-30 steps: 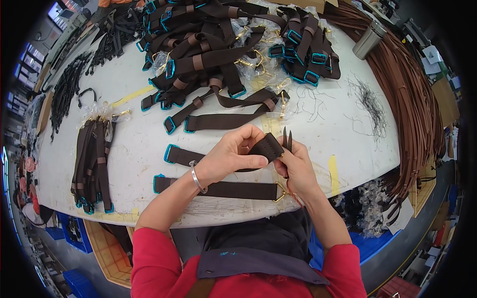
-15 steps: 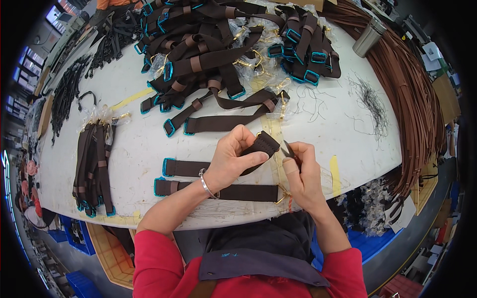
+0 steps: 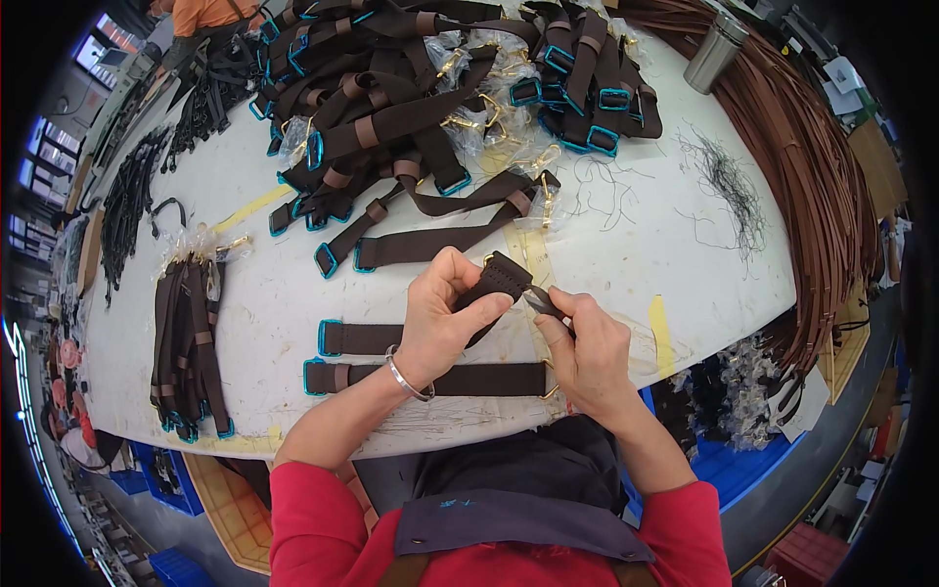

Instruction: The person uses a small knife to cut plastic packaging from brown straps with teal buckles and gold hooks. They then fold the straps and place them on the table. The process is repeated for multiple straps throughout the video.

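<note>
My left hand [image 3: 442, 318] pinches a dark brown webbing strap [image 3: 507, 275] near its stitched end, which points up and to the right. A bit of gold metal shows at that end's upper edge. My right hand [image 3: 595, 354] is closed around small dark thread snips [image 3: 544, 302], their tips close to the strap's stitched end. Under my left hand and wrist, another brown strap [image 3: 489, 380] lies across the table, with a blue-edged buckle [image 3: 314, 377] at its left. Just beyond it is a second flat strap [image 3: 367, 338], partly hidden by my left hand.
A heap of brown straps [image 3: 391, 122] with blue-edged buckles covers the table's far side. A strap bundle [image 3: 186, 338] lies left. Loose black threads [image 3: 726, 186], a steel flask [image 3: 715, 53] and long brown strips [image 3: 797, 147] are at right. Another person [image 3: 201, 15] is at far left.
Both hands have shifted slightly left, keeping hold of the strap and snips. The right hand has turned, and the snips now point toward the strap's stitched edge from below right.
</note>
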The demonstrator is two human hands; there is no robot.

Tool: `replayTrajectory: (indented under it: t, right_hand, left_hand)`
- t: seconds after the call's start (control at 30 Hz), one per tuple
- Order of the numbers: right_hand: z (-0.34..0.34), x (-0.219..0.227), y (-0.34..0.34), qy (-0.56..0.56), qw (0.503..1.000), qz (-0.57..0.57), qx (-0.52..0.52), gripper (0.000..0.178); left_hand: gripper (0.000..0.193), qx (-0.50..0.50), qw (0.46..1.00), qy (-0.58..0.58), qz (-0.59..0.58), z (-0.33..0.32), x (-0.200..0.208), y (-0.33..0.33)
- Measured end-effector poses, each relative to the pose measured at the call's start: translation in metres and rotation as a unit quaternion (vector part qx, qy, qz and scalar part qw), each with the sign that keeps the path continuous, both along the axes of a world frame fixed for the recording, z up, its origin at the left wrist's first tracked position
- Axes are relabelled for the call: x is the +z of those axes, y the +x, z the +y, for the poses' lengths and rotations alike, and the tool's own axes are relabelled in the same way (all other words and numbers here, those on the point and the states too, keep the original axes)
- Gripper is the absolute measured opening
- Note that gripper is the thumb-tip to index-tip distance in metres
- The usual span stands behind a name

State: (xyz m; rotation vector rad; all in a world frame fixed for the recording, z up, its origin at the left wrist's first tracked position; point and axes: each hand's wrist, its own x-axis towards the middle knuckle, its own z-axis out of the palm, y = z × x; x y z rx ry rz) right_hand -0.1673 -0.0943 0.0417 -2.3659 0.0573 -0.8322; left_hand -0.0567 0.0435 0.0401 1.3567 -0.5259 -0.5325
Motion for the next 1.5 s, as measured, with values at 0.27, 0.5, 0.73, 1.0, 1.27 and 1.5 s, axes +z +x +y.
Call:
replayTrajectory:
  t: [0.27,0.5,0.73,1.0,1.27,1.5]
  right_hand:
    - [-0.003,0.000,0.003,-0.018,1.000,-0.017,0.002,0.024]
    - [-0.005,0.008,0.002,-0.025,1.000,-0.006,0.002,0.022]
    - [-0.006,0.011,0.001,-0.025,1.000,0.000,0.003,0.019]
    - [-0.008,0.001,0.002,0.017,0.999,-0.037,0.025,0.018]
    - [-0.010,0.010,0.008,0.364,0.908,0.186,0.094,0.055]
    - [-0.001,-0.002,0.020,0.400,0.902,0.155,0.055,0.010]
  left_hand:
    - [0.027,-0.012,1.000,0.006,-0.012,0.002,0.001,0.000]
    - [0.028,-0.017,1.000,-0.003,-0.025,0.002,0.002,-0.001]
    - [0.028,-0.017,0.999,-0.005,-0.034,0.002,0.005,-0.002]
    - [0.026,-0.035,0.999,-0.007,0.007,0.002,0.009,-0.001]
    - [0.023,-0.159,0.942,-0.074,0.287,0.002,0.006,0.022]
    - [0.022,-0.182,0.916,-0.063,0.352,-0.002,0.006,0.012]
